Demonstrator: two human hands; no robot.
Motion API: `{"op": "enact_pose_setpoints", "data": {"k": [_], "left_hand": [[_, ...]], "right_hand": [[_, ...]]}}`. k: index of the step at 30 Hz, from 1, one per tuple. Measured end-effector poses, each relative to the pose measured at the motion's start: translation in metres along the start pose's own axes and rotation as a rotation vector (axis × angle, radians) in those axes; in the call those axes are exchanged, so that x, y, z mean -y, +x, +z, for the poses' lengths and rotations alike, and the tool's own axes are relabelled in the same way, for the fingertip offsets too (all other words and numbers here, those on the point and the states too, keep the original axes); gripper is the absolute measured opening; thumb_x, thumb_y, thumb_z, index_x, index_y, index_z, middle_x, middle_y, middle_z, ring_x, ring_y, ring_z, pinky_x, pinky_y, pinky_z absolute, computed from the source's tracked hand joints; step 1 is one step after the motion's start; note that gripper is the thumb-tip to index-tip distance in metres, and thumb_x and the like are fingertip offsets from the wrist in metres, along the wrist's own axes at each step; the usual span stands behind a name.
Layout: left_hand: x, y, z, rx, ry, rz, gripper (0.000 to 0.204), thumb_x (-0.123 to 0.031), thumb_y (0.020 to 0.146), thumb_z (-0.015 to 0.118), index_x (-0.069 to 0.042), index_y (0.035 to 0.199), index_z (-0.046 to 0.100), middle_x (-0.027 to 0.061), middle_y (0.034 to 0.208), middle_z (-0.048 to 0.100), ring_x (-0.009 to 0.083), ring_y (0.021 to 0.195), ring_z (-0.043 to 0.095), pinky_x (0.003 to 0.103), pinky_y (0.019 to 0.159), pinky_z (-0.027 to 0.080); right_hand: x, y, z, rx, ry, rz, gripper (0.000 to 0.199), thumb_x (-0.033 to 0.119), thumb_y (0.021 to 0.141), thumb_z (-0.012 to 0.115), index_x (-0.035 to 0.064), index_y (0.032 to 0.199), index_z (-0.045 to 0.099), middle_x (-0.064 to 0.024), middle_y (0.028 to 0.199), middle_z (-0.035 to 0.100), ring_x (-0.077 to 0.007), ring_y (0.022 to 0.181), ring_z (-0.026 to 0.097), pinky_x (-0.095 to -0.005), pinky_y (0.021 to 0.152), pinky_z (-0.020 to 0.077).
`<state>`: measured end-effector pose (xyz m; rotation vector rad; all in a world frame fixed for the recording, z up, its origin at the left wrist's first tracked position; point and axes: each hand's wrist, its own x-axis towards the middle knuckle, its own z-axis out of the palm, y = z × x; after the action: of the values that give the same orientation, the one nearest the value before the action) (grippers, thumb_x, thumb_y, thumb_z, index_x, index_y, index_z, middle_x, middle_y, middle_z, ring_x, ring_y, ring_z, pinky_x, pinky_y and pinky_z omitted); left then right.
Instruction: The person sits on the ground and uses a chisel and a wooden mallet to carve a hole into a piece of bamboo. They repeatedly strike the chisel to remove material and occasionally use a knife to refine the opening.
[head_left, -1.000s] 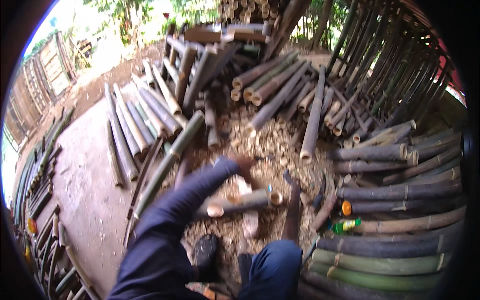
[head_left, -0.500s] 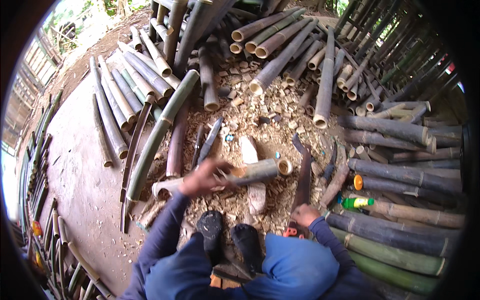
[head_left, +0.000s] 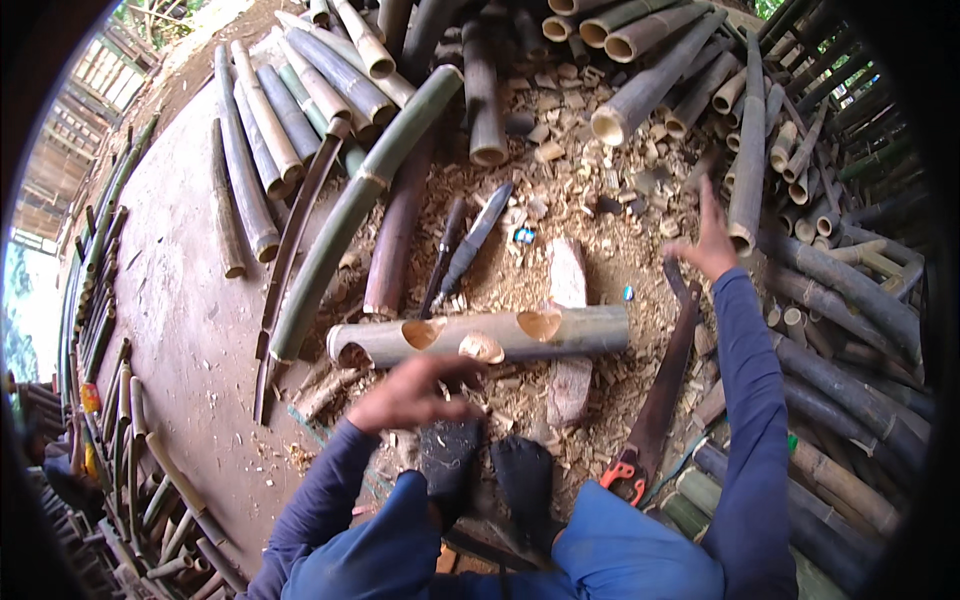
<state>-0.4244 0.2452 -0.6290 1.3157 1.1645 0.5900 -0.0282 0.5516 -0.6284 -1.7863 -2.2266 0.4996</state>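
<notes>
A bamboo tube [head_left: 465, 335] with several scooped-out holes lies crosswise on a short wooden block [head_left: 570, 385]. My left hand [head_left: 415, 393] hovers just on the near side of the tube, fingers apart and holding nothing that I can see. Stretched out far to the right, my right hand [head_left: 710, 245] has its fingers spread above the tip of a hand saw. A small dark blurred piece [head_left: 705, 168] shows just past its fingertips, apparently clear of them. The saw [head_left: 660, 410], with an orange handle, leans by my right knee. Beyond the tube lie a knife [head_left: 480, 235] and a slim dark tool [head_left: 447, 250].
Wood chips [head_left: 620, 240] cover the ground around the tube. A long green bamboo pole [head_left: 365, 200] slants at the left. Stacked bamboo poles [head_left: 840, 300] line the right side, and more poles [head_left: 290, 110] lie at the far left. My feet [head_left: 485, 470] are close to the tube.
My right hand has moved from over the saw, near its handle, out to the far right and opened. My left hand has come off the tube toward me. The tube now lies more level.
</notes>
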Motion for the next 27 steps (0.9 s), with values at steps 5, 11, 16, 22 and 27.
{"op": "enact_pose_setpoints", "data": {"k": [5,11,16,22,27], "left_hand": [[0.032,-0.006,-0.051,-0.502,0.293,-0.032,0.071,-0.029,0.076,0.090,-0.002,0.134,0.059,0.0134,0.117,0.070,0.0269,0.113,0.067,0.042,0.099,0.055],[0.000,0.051,0.006,-0.211,0.741,0.011,0.106,-0.053,0.066,0.092,-0.008,0.149,0.044,0.0245,0.137,0.055,0.0376,0.133,0.051,0.052,0.112,0.043],[-0.072,0.150,0.118,-0.068,0.936,-0.021,0.090,-0.069,0.062,0.088,-0.004,0.115,0.055,0.0161,0.104,0.070,0.0337,0.094,0.071,0.045,0.083,0.057],[-0.126,0.149,0.099,-0.227,0.709,-0.001,0.081,-0.043,0.060,0.096,-0.003,0.118,0.056,0.0164,0.107,0.067,0.0348,0.095,0.070,0.045,0.085,0.060],[-0.196,0.062,-0.005,-0.589,-0.426,0.380,0.068,-0.015,0.070,0.088,-0.003,0.129,0.058,0.0111,0.110,0.069,0.0250,0.089,0.073,0.036,0.086,0.062]], "right_hand": [[0.060,-0.090,0.058,0.051,0.467,0.192,0.084,0.025,0.091,0.076,0.0098,0.160,0.031,-0.0286,0.153,0.045,-0.0403,0.140,0.048,-0.0478,0.117,0.0397],[0.021,-0.255,0.091,0.125,0.371,0.307,0.053,0.033,0.092,0.074,-0.0046,0.127,0.059,-0.0076,0.082,0.064,-0.0168,0.073,0.062,-0.0351,0.065,0.0515],[-0.032,-0.300,0.068,0.176,0.292,0.225,0.099,0.052,0.082,0.078,-0.0106,0.147,0.038,-0.0360,0.142,0.048,-0.0491,0.132,0.048,-0.0516,0.112,0.0393],[-0.068,-0.303,0.107,0.069,-0.012,0.172,0.107,0.050,0.080,0.078,-0.0154,0.149,0.029,-0.0397,0.144,0.043,-0.0506,0.137,0.042,-0.0515,0.116,0.0354],[-0.012,-0.276,0.056,0.339,0.152,0.235,0.116,0.059,0.085,0.071,-0.0190,0.153,0.020,-0.0436,0.156,0.028,-0.0535,0.147,0.030,-0.0496,0.124,0.0268]]}}
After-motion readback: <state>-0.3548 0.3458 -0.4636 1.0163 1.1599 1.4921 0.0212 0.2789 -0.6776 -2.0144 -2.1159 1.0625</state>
